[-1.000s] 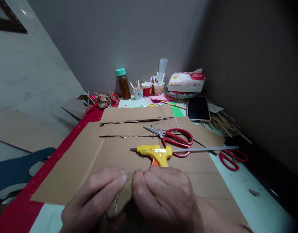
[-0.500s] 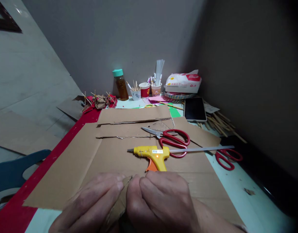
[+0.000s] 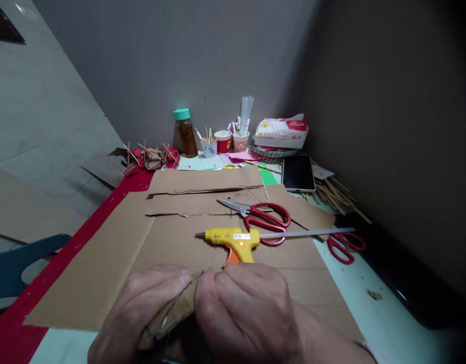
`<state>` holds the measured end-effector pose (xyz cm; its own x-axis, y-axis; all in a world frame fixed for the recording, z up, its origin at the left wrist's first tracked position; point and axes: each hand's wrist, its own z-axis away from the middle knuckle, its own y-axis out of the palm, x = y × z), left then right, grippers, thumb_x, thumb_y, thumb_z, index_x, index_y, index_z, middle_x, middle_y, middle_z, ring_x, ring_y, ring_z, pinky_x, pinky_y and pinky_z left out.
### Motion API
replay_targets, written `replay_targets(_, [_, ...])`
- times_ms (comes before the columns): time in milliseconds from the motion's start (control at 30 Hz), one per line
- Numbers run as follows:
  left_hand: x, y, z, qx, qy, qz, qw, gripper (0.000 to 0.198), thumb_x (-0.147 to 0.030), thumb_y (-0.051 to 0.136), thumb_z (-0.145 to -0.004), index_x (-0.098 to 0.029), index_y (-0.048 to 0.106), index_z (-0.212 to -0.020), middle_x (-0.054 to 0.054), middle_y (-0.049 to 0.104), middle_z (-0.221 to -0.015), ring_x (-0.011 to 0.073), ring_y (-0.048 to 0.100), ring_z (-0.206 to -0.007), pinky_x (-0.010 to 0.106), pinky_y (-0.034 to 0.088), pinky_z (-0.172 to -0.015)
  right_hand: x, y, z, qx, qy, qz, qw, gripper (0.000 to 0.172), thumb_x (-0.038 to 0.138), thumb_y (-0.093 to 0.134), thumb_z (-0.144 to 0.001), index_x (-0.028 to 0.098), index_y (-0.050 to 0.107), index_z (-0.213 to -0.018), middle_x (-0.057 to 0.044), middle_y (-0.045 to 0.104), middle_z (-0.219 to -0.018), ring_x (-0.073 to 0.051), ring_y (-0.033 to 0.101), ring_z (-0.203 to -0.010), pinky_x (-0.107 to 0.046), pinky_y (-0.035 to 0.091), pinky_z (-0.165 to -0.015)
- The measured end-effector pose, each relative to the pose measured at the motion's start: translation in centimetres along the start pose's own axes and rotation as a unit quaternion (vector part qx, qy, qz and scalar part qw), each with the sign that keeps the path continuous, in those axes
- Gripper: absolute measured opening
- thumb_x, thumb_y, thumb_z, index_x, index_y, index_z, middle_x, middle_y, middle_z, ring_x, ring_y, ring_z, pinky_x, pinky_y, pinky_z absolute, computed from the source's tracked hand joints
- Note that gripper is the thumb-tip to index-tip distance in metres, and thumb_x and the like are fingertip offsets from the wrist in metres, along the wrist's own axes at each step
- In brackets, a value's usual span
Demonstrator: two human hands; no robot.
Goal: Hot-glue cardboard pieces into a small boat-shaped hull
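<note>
Illumination is dim; deep shadow darkens the wall [image 3: 388,126] beyond the right edge of the bench [image 3: 354,283]; wide-angle distortion stretches the periphery.

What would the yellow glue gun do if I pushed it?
The yellow glue gun would probably slide rather than roll, since it lies flat on its side. Its long glue stick would likely swing along too, and might catch the red-handled scissors it crosses.

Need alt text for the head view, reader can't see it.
A person's left hand and right hand pinch a folded cardboard piece low in the view. Beyond them, a yellow hot glue gun and red-handled scissors lie over a cardboard sheet, with a lidded bottle and cups farther back.
</note>
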<state>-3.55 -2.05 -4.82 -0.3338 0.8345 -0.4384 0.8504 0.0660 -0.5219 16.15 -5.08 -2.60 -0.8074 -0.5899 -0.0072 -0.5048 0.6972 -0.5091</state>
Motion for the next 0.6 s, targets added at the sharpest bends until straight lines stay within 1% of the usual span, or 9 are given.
replay_targets(67, [0.3,-0.4,-0.8,0.017,0.029,-0.002,0.999,0.031,-0.037,0.051,-0.097,-0.028,0.067,-0.122,0.004,0.072,-0.106,0.0233,0.069,-0.092,0.034,0.062,-0.08,-0.2,-0.1,-0.1,0.014,0.002,-0.038,0.999,0.027,0.007,0.038,-0.093,0.011,0.064,-0.084,0.002,0.051,-0.058,-0.013,0.04,-0.049,-0.032,0.024,-0.044])
replay_targets(133, [0.3,-0.5,-1.6,0.043,0.012,-0.032,0.998,0.028,-0.036,0.058,-0.095,-0.026,0.065,-0.119,0.004,0.071,-0.102,0.0215,0.07,-0.087,0.03,0.062,-0.072,-0.5,-0.1,-0.1,0.028,0.021,-0.072,0.997,0.033,0.01,0.034,-0.098,0.011,0.063,-0.084,0.001,0.052,-0.06,-0.013,0.044,-0.051,-0.031,0.029,-0.046])
replay_targets(167, [0.1,-0.4,-2.0,0.061,0.005,-0.052,0.997,0.026,-0.031,0.063,-0.092,-0.026,0.064,-0.118,0.003,0.07,-0.098,0.02,0.07,-0.084,0.028,0.062,-0.069,-0.6,0.0,-0.1,0.036,0.033,-0.084,0.995,0.035,0.011,0.032,-0.1,0.011,0.062,-0.082,0.001,0.052,-0.061,-0.013,0.044,-0.052,-0.03,0.031,-0.047])
replay_targets(233, [-0.2,0.0,-2.5,0.061,-0.01,-0.077,0.995,0.025,-0.021,0.063,-0.089,-0.026,0.063,-0.114,0.002,0.069,-0.094,0.0175,0.07,-0.08,0.025,0.061,-0.069,-0.8,0.1,-0.1,0.041,0.051,-0.092,0.994,0.038,0.012,0.031,-0.102,0.013,0.06,-0.078,0.002,0.05,-0.06,-0.012,0.043,-0.051,-0.029,0.032,-0.048])
replay_targets(333, [-0.9,0.7,-2.8,0.034,-0.033,-0.086,0.995,0.026,-0.018,0.057,-0.088,-0.025,0.06,-0.113,0.001,0.067,-0.093,0.0157,0.069,-0.081,0.023,0.06,-0.072,-0.9,0.2,-0.1,0.033,0.067,-0.092,0.993,0.035,0.011,0.035,-0.101,0.016,0.056,-0.074,0.003,0.047,-0.059,-0.012,0.041,-0.051,-0.029,0.031,-0.049])
replay_targets(400, [-1.3,1.1,-2.7,0.021,-0.054,-0.103,0.993,0.028,-0.021,0.057,-0.088,-0.025,0.059,-0.115,0.001,0.068,-0.096,0.0158,0.07,-0.084,0.023,0.06,-0.074,-0.9,0.1,-0.2,0.031,0.08,-0.088,0.992,0.034,0.011,0.036,-0.101,0.016,0.055,-0.073,0.003,0.046,-0.059,-0.012,0.039,-0.052,-0.029,0.029,-0.05])
replay_targets(500, [-2.1,1.5,-2.7,-0.032,-0.132,-0.113,0.984,0.032,-0.027,0.056,-0.087,-0.025,0.057,-0.119,0.003,0.069,-0.102,0.0193,0.072,-0.09,0.029,0.062,-0.079,-0.9,-0.1,-0.3,0.054,0.107,-0.099,0.988,0.031,0.014,0.039,-0.1,0.017,0.054,-0.074,0.002,0.047,-0.062,-0.013,0.037,-0.054,-0.03,0.028,-0.052])
replay_targets(567, [-2.7,1.7,-2.8,-0.059,-0.172,-0.079,0.98,0.033,-0.027,0.057,-0.087,-0.024,0.055,-0.12,0.005,0.07,-0.103,0.0209,0.073,-0.089,0.031,0.063,-0.077,-0.9,-0.2,-0.3,0.076,0.121,-0.119,0.982,0.027,0.014,0.041,-0.098,0.018,0.053,-0.074,0.002,0.048,-0.065,-0.013,0.038,-0.056,-0.03,0.028,-0.054])
replay_targets(600, [-2.9,1.7,-2.9,-0.06,-0.183,-0.056,0.98,0.033,-0.026,0.057,-0.087,-0.024,0.055,-0.12,0.004,0.071,-0.101,0.021,0.073,-0.087,0.031,0.063,-0.075,-0.9,-0.2,-0.2,0.087,0.124,-0.129,0.98,0.025,0.013,0.042,-0.097,0.018,0.052,-0.075,0.001,0.048,-0.066,-0.013,0.039,-0.057,-0.029,0.028,-0.055])
